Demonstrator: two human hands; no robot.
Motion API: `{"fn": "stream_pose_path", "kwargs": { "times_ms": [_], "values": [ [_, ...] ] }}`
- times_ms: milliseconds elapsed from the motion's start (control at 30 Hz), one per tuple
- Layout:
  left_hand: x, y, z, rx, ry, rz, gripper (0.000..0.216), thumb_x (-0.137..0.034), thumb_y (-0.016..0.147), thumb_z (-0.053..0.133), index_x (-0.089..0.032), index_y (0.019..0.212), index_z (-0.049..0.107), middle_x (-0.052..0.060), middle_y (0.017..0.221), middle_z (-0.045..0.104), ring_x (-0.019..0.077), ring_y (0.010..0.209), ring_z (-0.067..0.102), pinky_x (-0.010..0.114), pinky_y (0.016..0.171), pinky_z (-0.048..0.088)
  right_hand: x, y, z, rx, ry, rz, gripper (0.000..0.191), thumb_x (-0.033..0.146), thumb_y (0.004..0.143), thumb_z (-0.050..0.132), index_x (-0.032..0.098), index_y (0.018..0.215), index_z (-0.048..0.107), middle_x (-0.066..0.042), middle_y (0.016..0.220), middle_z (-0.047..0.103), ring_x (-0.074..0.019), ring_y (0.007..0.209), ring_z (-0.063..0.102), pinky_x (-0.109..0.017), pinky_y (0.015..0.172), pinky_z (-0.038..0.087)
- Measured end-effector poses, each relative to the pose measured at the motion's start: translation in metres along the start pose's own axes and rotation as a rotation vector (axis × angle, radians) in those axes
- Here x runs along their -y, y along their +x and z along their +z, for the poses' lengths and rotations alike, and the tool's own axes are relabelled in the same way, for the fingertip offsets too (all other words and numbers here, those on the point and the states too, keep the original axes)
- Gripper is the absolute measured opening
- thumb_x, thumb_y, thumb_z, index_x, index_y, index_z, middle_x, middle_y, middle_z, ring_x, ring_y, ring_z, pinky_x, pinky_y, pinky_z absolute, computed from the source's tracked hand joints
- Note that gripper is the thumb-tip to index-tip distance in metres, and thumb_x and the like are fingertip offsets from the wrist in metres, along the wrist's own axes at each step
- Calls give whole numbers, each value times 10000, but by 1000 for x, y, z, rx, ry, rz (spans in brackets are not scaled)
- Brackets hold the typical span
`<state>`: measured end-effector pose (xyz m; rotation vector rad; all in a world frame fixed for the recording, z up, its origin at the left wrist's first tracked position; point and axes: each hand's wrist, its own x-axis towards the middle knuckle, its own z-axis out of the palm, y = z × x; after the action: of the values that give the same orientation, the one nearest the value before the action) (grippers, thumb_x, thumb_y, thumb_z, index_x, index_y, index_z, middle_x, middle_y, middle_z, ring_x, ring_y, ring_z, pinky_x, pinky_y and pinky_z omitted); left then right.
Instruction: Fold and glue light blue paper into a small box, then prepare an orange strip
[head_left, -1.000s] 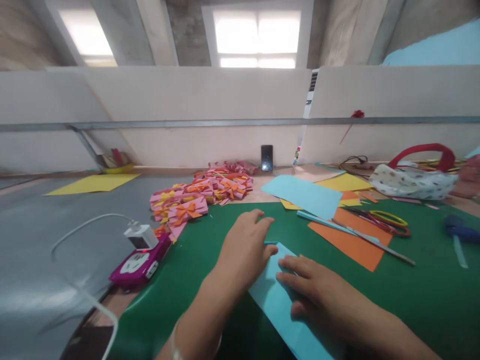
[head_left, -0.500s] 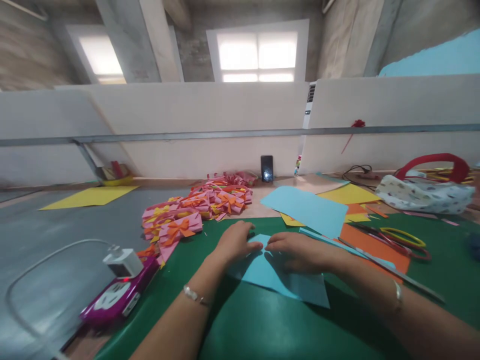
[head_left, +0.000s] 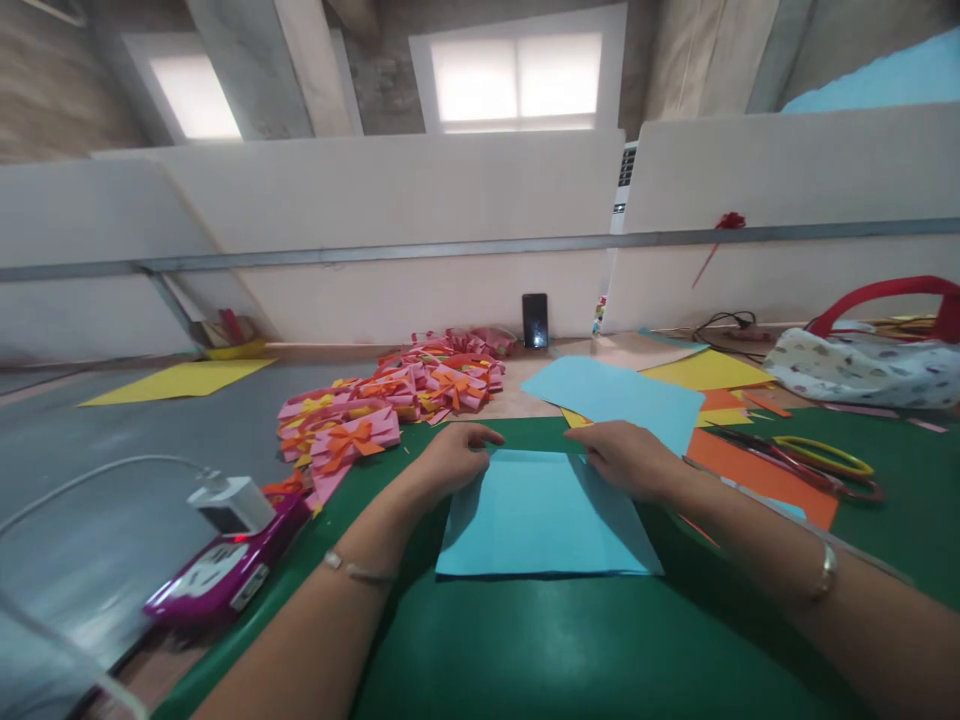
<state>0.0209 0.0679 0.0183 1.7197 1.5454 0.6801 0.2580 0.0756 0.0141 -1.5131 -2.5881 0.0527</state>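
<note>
A sheet of light blue paper (head_left: 547, 520) lies on the green mat in front of me, its near edge showing more than one layer. My left hand (head_left: 459, 460) has its thumb and fingers closed at the paper's far left corner. At the far right corner, my right hand (head_left: 626, 460) grips likewise, its index finger pointing inward. Both hands partly cover the corners they hold. Just behind the right hand lies another light blue sheet (head_left: 607, 390).
Pink paper pieces with orange and yellow bows (head_left: 352, 440) are heaped at the back left. A purple power bank (head_left: 217, 580) carries a white charger (head_left: 234, 505). Scissors (head_left: 817, 465) rest on orange paper (head_left: 750, 475) at the right. A phone (head_left: 535, 320) leans against the wall.
The blue paper, earlier lying at a slant with a pointed far end under my hands, now lies square and flat. My hands have moved apart to its far corners. The view has tilted slightly down.
</note>
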Motion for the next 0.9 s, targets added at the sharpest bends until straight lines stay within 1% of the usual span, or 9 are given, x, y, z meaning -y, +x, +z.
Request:
{"fn": "stream_pose_path", "kwargs": {
  "times_ms": [167,300,367,433,500,600,700,800,900],
  "values": [
    [-3,0,-4,144,-435,-154,370,-72,676,570,-145,1036,617,8,681,607,111,581,582,242,598,485,-17,7,0,-46,47,34,360,96,785,453,182,1059,669,-57,855,701,-194,803,641,-245,658,459],
    [0,5,-5,114,-600,-234,375,-11,640,568,-138,991,603,-1,670,598,98,543,573,215,538,469,-3,1,-5,-120,34,-41,301,197,802,528,188,1074,657,-108,1106,618,-249,1009,567,-333,814,442],
    [0,6,-5,86,-625,-260,380,10,636,546,-134,984,599,-2,662,597,100,519,563,212,493,451,12,-8,-8,-119,67,-206,390,301,775,604,211,1155,604,-93,1259,528,-242,1139,485,-340,919,399],
    [0,6,-6,60,-636,-274,382,24,638,527,-132,980,595,-4,659,596,101,508,556,211,470,438,27,-18,-10,-91,91,-400,648,391,687,692,190,1272,501,-122,1353,442,-276,1225,405,-389,975,362],
    [0,6,-6,42,-645,-282,383,35,636,514,-130,971,594,-6,652,592,102,505,554,214,468,437,36,-25,-9,-80,51,-467,763,389,651,722,138,1316,445,-175,1388,389,-329,1266,345,-460,1000,326],
    [0,6,-8,18,-654,-291,374,42,633,508,-131,950,608,-16,621,577,91,480,534,201,450,416,38,-27,-8,-74,7,-398,517,256,725,658,105,1207,548,-196,1343,438,-329,1222,407,-457,970,362],
    [0,7,-10,-5,-663,-297,376,47,622,512,-129,935,624,-15,625,585,81,469,526,189,440,395,32,-21,-10,-44,85,-334,215,187,764,610,165,968,675,-124,1251,540,-265,1093,534,-376,877,443],
    [-1,7,-11,3,-681,-289,385,48,604,525,-120,932,640,4,666,617,88,487,546,195,448,405,27,-16,-13,-41,166,-295,129,241,749,658,199,865,694,-66,1129,619,-219,977,595,-325,812,465],
    [-2,5,-11,22,-692,-278,383,47,590,555,-103,928,654,5,626,622,95,466,544,198,438,404,28,-18,-17,-120,136,-311,94,211,797,600,189,830,686,-55,1005,661,-183,892,614,-281,761,457]
  ]
}}
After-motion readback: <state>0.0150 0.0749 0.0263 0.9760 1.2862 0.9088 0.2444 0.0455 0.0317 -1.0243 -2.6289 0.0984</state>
